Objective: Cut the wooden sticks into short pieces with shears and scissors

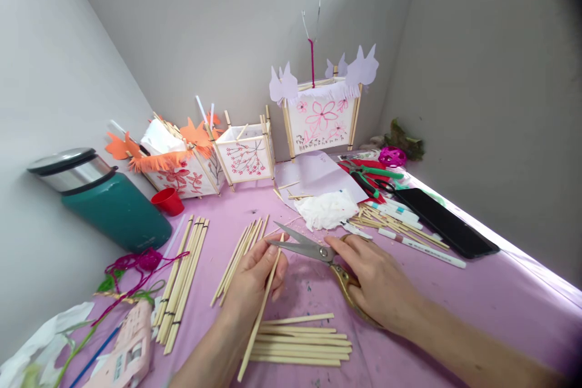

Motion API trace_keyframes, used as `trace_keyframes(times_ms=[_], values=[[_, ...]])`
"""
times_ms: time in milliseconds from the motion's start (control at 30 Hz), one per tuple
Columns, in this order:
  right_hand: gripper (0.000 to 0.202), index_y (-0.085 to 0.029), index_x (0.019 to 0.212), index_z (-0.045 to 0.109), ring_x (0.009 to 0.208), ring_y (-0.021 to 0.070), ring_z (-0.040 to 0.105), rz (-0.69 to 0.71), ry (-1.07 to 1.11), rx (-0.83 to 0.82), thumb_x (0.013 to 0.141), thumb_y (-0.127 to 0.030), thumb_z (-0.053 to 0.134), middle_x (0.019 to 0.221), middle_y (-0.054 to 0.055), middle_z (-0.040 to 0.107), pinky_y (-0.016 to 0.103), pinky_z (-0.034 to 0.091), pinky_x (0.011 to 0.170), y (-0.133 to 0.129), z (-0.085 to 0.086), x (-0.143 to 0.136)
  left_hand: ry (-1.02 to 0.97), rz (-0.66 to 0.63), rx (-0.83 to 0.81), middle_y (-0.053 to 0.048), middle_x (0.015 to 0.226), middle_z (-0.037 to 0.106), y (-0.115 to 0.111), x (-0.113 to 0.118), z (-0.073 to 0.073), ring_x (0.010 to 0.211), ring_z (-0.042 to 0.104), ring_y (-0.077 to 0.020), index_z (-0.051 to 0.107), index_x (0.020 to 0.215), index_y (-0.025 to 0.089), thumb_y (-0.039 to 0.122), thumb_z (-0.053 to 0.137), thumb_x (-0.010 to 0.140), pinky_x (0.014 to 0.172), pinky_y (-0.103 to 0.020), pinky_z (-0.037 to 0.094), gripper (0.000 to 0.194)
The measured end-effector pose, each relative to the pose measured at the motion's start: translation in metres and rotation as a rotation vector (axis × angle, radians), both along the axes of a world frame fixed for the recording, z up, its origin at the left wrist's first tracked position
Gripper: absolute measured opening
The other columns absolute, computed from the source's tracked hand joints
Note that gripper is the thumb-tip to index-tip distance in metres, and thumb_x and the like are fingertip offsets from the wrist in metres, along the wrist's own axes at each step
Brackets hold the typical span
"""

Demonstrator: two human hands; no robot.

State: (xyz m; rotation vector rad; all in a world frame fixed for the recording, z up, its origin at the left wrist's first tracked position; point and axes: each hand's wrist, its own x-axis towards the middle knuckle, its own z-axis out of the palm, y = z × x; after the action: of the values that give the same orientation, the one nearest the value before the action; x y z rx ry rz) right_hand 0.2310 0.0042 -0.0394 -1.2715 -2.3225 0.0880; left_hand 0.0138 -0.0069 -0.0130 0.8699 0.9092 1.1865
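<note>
My left hand (259, 270) pinches a thin wooden stick (261, 315), which slants from the upper right down toward the table's front. My right hand (364, 267) grips a pair of scissors (313, 250) by its gold handles. The scissor blades stand apart, and the lower blade crosses the stick near its top end, by my left fingertips. Below my hands lies a row of similar sticks (309, 339), side by side. More loose sticks (236, 260) lie just left of my left hand.
Stick bundles (184, 279) with dark bands lie left, near a pink glue gun (127, 345) and teal bottle (113, 206). Decorated paper lanterns (322, 118) stand along the wall. A crumpled white tissue (325, 209), pliers (364, 182), markers (422, 247) and a black phone (443, 221) lie right.
</note>
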Motion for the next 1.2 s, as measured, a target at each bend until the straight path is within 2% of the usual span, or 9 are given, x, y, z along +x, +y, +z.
trace_keyframes(times_ms=[300,500,667,967,1100,1200], values=[[0.053,-0.014,0.127,0.051,0.086,0.0242,0.057,-0.001,-0.039,0.015,0.074,-0.008,0.048,0.098,0.012,0.058,0.038,0.047,0.075,-0.001,0.001,0.000,0.060,0.013,-0.009,0.007,0.058,0.048,-0.003,0.004,-0.001,0.041,0.027,-0.0040,0.056,0.108,0.014,0.037,0.065,0.079,0.038,-0.017,0.029,0.038],[0.058,-0.013,0.131,0.048,0.086,0.0246,0.057,0.019,-0.064,0.030,0.073,-0.006,0.048,0.099,0.012,0.058,0.038,0.048,0.075,-0.002,-0.002,0.000,0.119,0.016,-0.035,0.008,0.055,0.043,-0.004,0.003,0.002,0.040,0.023,-0.0037,0.059,0.096,0.015,0.039,0.063,0.080,0.037,-0.018,0.023,0.029],[0.052,-0.014,0.125,0.052,0.076,0.0215,0.059,0.000,-0.060,0.026,0.075,-0.005,0.046,0.092,0.009,0.060,0.033,0.046,0.066,-0.002,-0.005,0.000,0.142,0.019,-0.033,0.009,0.053,0.041,-0.006,0.002,0.001,0.040,0.021,-0.0040,0.058,0.094,0.016,0.040,0.064,0.079,0.037,-0.018,0.020,0.029],[0.038,-0.019,0.117,0.056,0.066,0.0175,0.058,0.047,0.011,0.044,0.081,-0.010,0.048,0.080,0.004,0.063,0.029,0.040,0.060,0.004,-0.010,0.006,0.163,0.039,-0.013,0.008,0.053,0.043,-0.005,-0.001,-0.002,0.041,0.022,-0.0042,0.058,0.114,0.014,0.040,0.064,0.080,0.039,-0.020,0.019,0.043],[0.043,-0.018,0.121,0.054,0.068,0.0175,0.058,0.050,0.041,0.008,0.079,-0.009,0.047,0.084,0.005,0.062,0.029,0.043,0.062,0.003,-0.009,0.005,0.115,0.027,0.001,0.008,0.053,0.045,-0.004,-0.002,0.000,0.040,0.022,-0.0047,0.059,0.108,0.015,0.038,0.064,0.080,0.037,-0.019,0.022,0.036],[0.053,-0.017,0.128,0.049,0.079,0.0209,0.058,0.046,0.009,-0.026,0.075,-0.008,0.048,0.094,0.008,0.061,0.033,0.046,0.069,0.000,-0.004,0.003,0.107,0.020,0.001,0.007,0.055,0.046,-0.003,-0.002,0.001,0.040,0.023,-0.0045,0.060,0.096,0.016,0.036,0.064,0.080,0.037,-0.019,0.024,0.026]])
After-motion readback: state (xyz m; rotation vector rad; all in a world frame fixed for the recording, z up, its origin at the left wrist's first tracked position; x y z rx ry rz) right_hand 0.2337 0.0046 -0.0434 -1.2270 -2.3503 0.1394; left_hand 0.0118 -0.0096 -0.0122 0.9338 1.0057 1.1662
